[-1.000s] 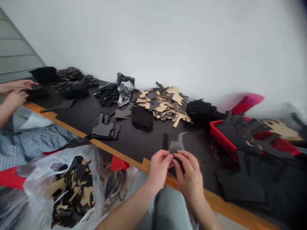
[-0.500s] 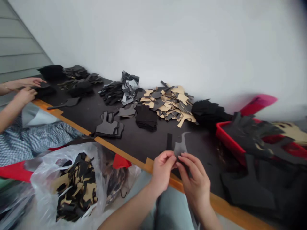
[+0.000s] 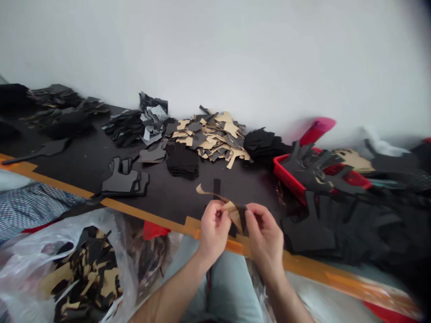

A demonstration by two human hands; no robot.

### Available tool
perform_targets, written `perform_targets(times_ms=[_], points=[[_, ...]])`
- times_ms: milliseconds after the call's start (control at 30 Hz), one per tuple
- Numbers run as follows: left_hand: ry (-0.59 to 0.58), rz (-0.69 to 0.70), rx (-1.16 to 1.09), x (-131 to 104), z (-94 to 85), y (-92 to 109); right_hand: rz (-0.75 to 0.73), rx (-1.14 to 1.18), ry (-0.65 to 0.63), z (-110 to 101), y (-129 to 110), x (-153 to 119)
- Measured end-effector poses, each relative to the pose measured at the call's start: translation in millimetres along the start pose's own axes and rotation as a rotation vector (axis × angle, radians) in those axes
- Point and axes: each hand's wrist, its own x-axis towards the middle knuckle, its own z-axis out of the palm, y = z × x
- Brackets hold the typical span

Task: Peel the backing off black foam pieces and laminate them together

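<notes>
Over the front edge of the dark table, my left hand (image 3: 215, 226) pinches a tan paper-like piece (image 3: 234, 215) between thumb and fingers. A thin curled strip of it sticks out to the upper left. My right hand (image 3: 265, 229) has thumb and fingers closed on a dark cut piece (image 3: 241, 214), right beside the tan one. Whether the two are still joined at the bottom I cannot tell. Just behind my left hand a narrow black strip (image 3: 217, 186) lies on the table. Farther left is a small stack of dark grey cut-outs (image 3: 123, 179).
Tan and grey scraps (image 3: 218, 137) are heaped along the wall, with black stacks (image 3: 183, 161) in front. At right stands a red basket (image 3: 289, 179) of dark cut-outs, and more dark sheets (image 3: 313, 229) lie nearer. A plastic bag (image 3: 126, 251) of scraps hangs below the orange-taped edge (image 3: 144, 215).
My view has swung right, and the co-worker's hands have left it. The grey piece between my hands now shows a tan layer curling up, and my hands are farther apart.
</notes>
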Motion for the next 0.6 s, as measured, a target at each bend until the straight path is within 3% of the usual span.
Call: perform_targets(times_ms=[100,167,400,600], points=[[0.057,-0.088,-0.021,6.3,-3.1,-0.6,0.31,0.192,0.031,-7.8,6.4,8.7],[0.084,-0.098,-0.023,10.9,-8.0,-0.3,0.413,0.312,0.039,-12.2,10.2,14.5],[0.218,0.013,0.05,23.0,-34.2,-9.1,0.506,0.472,0.092,-27.2,13.6,31.0],[0.397,0.094,0.145,50.2,-82.8,-28.4,0.503,0.53,0.248,-61.5,25.3,49.3]])
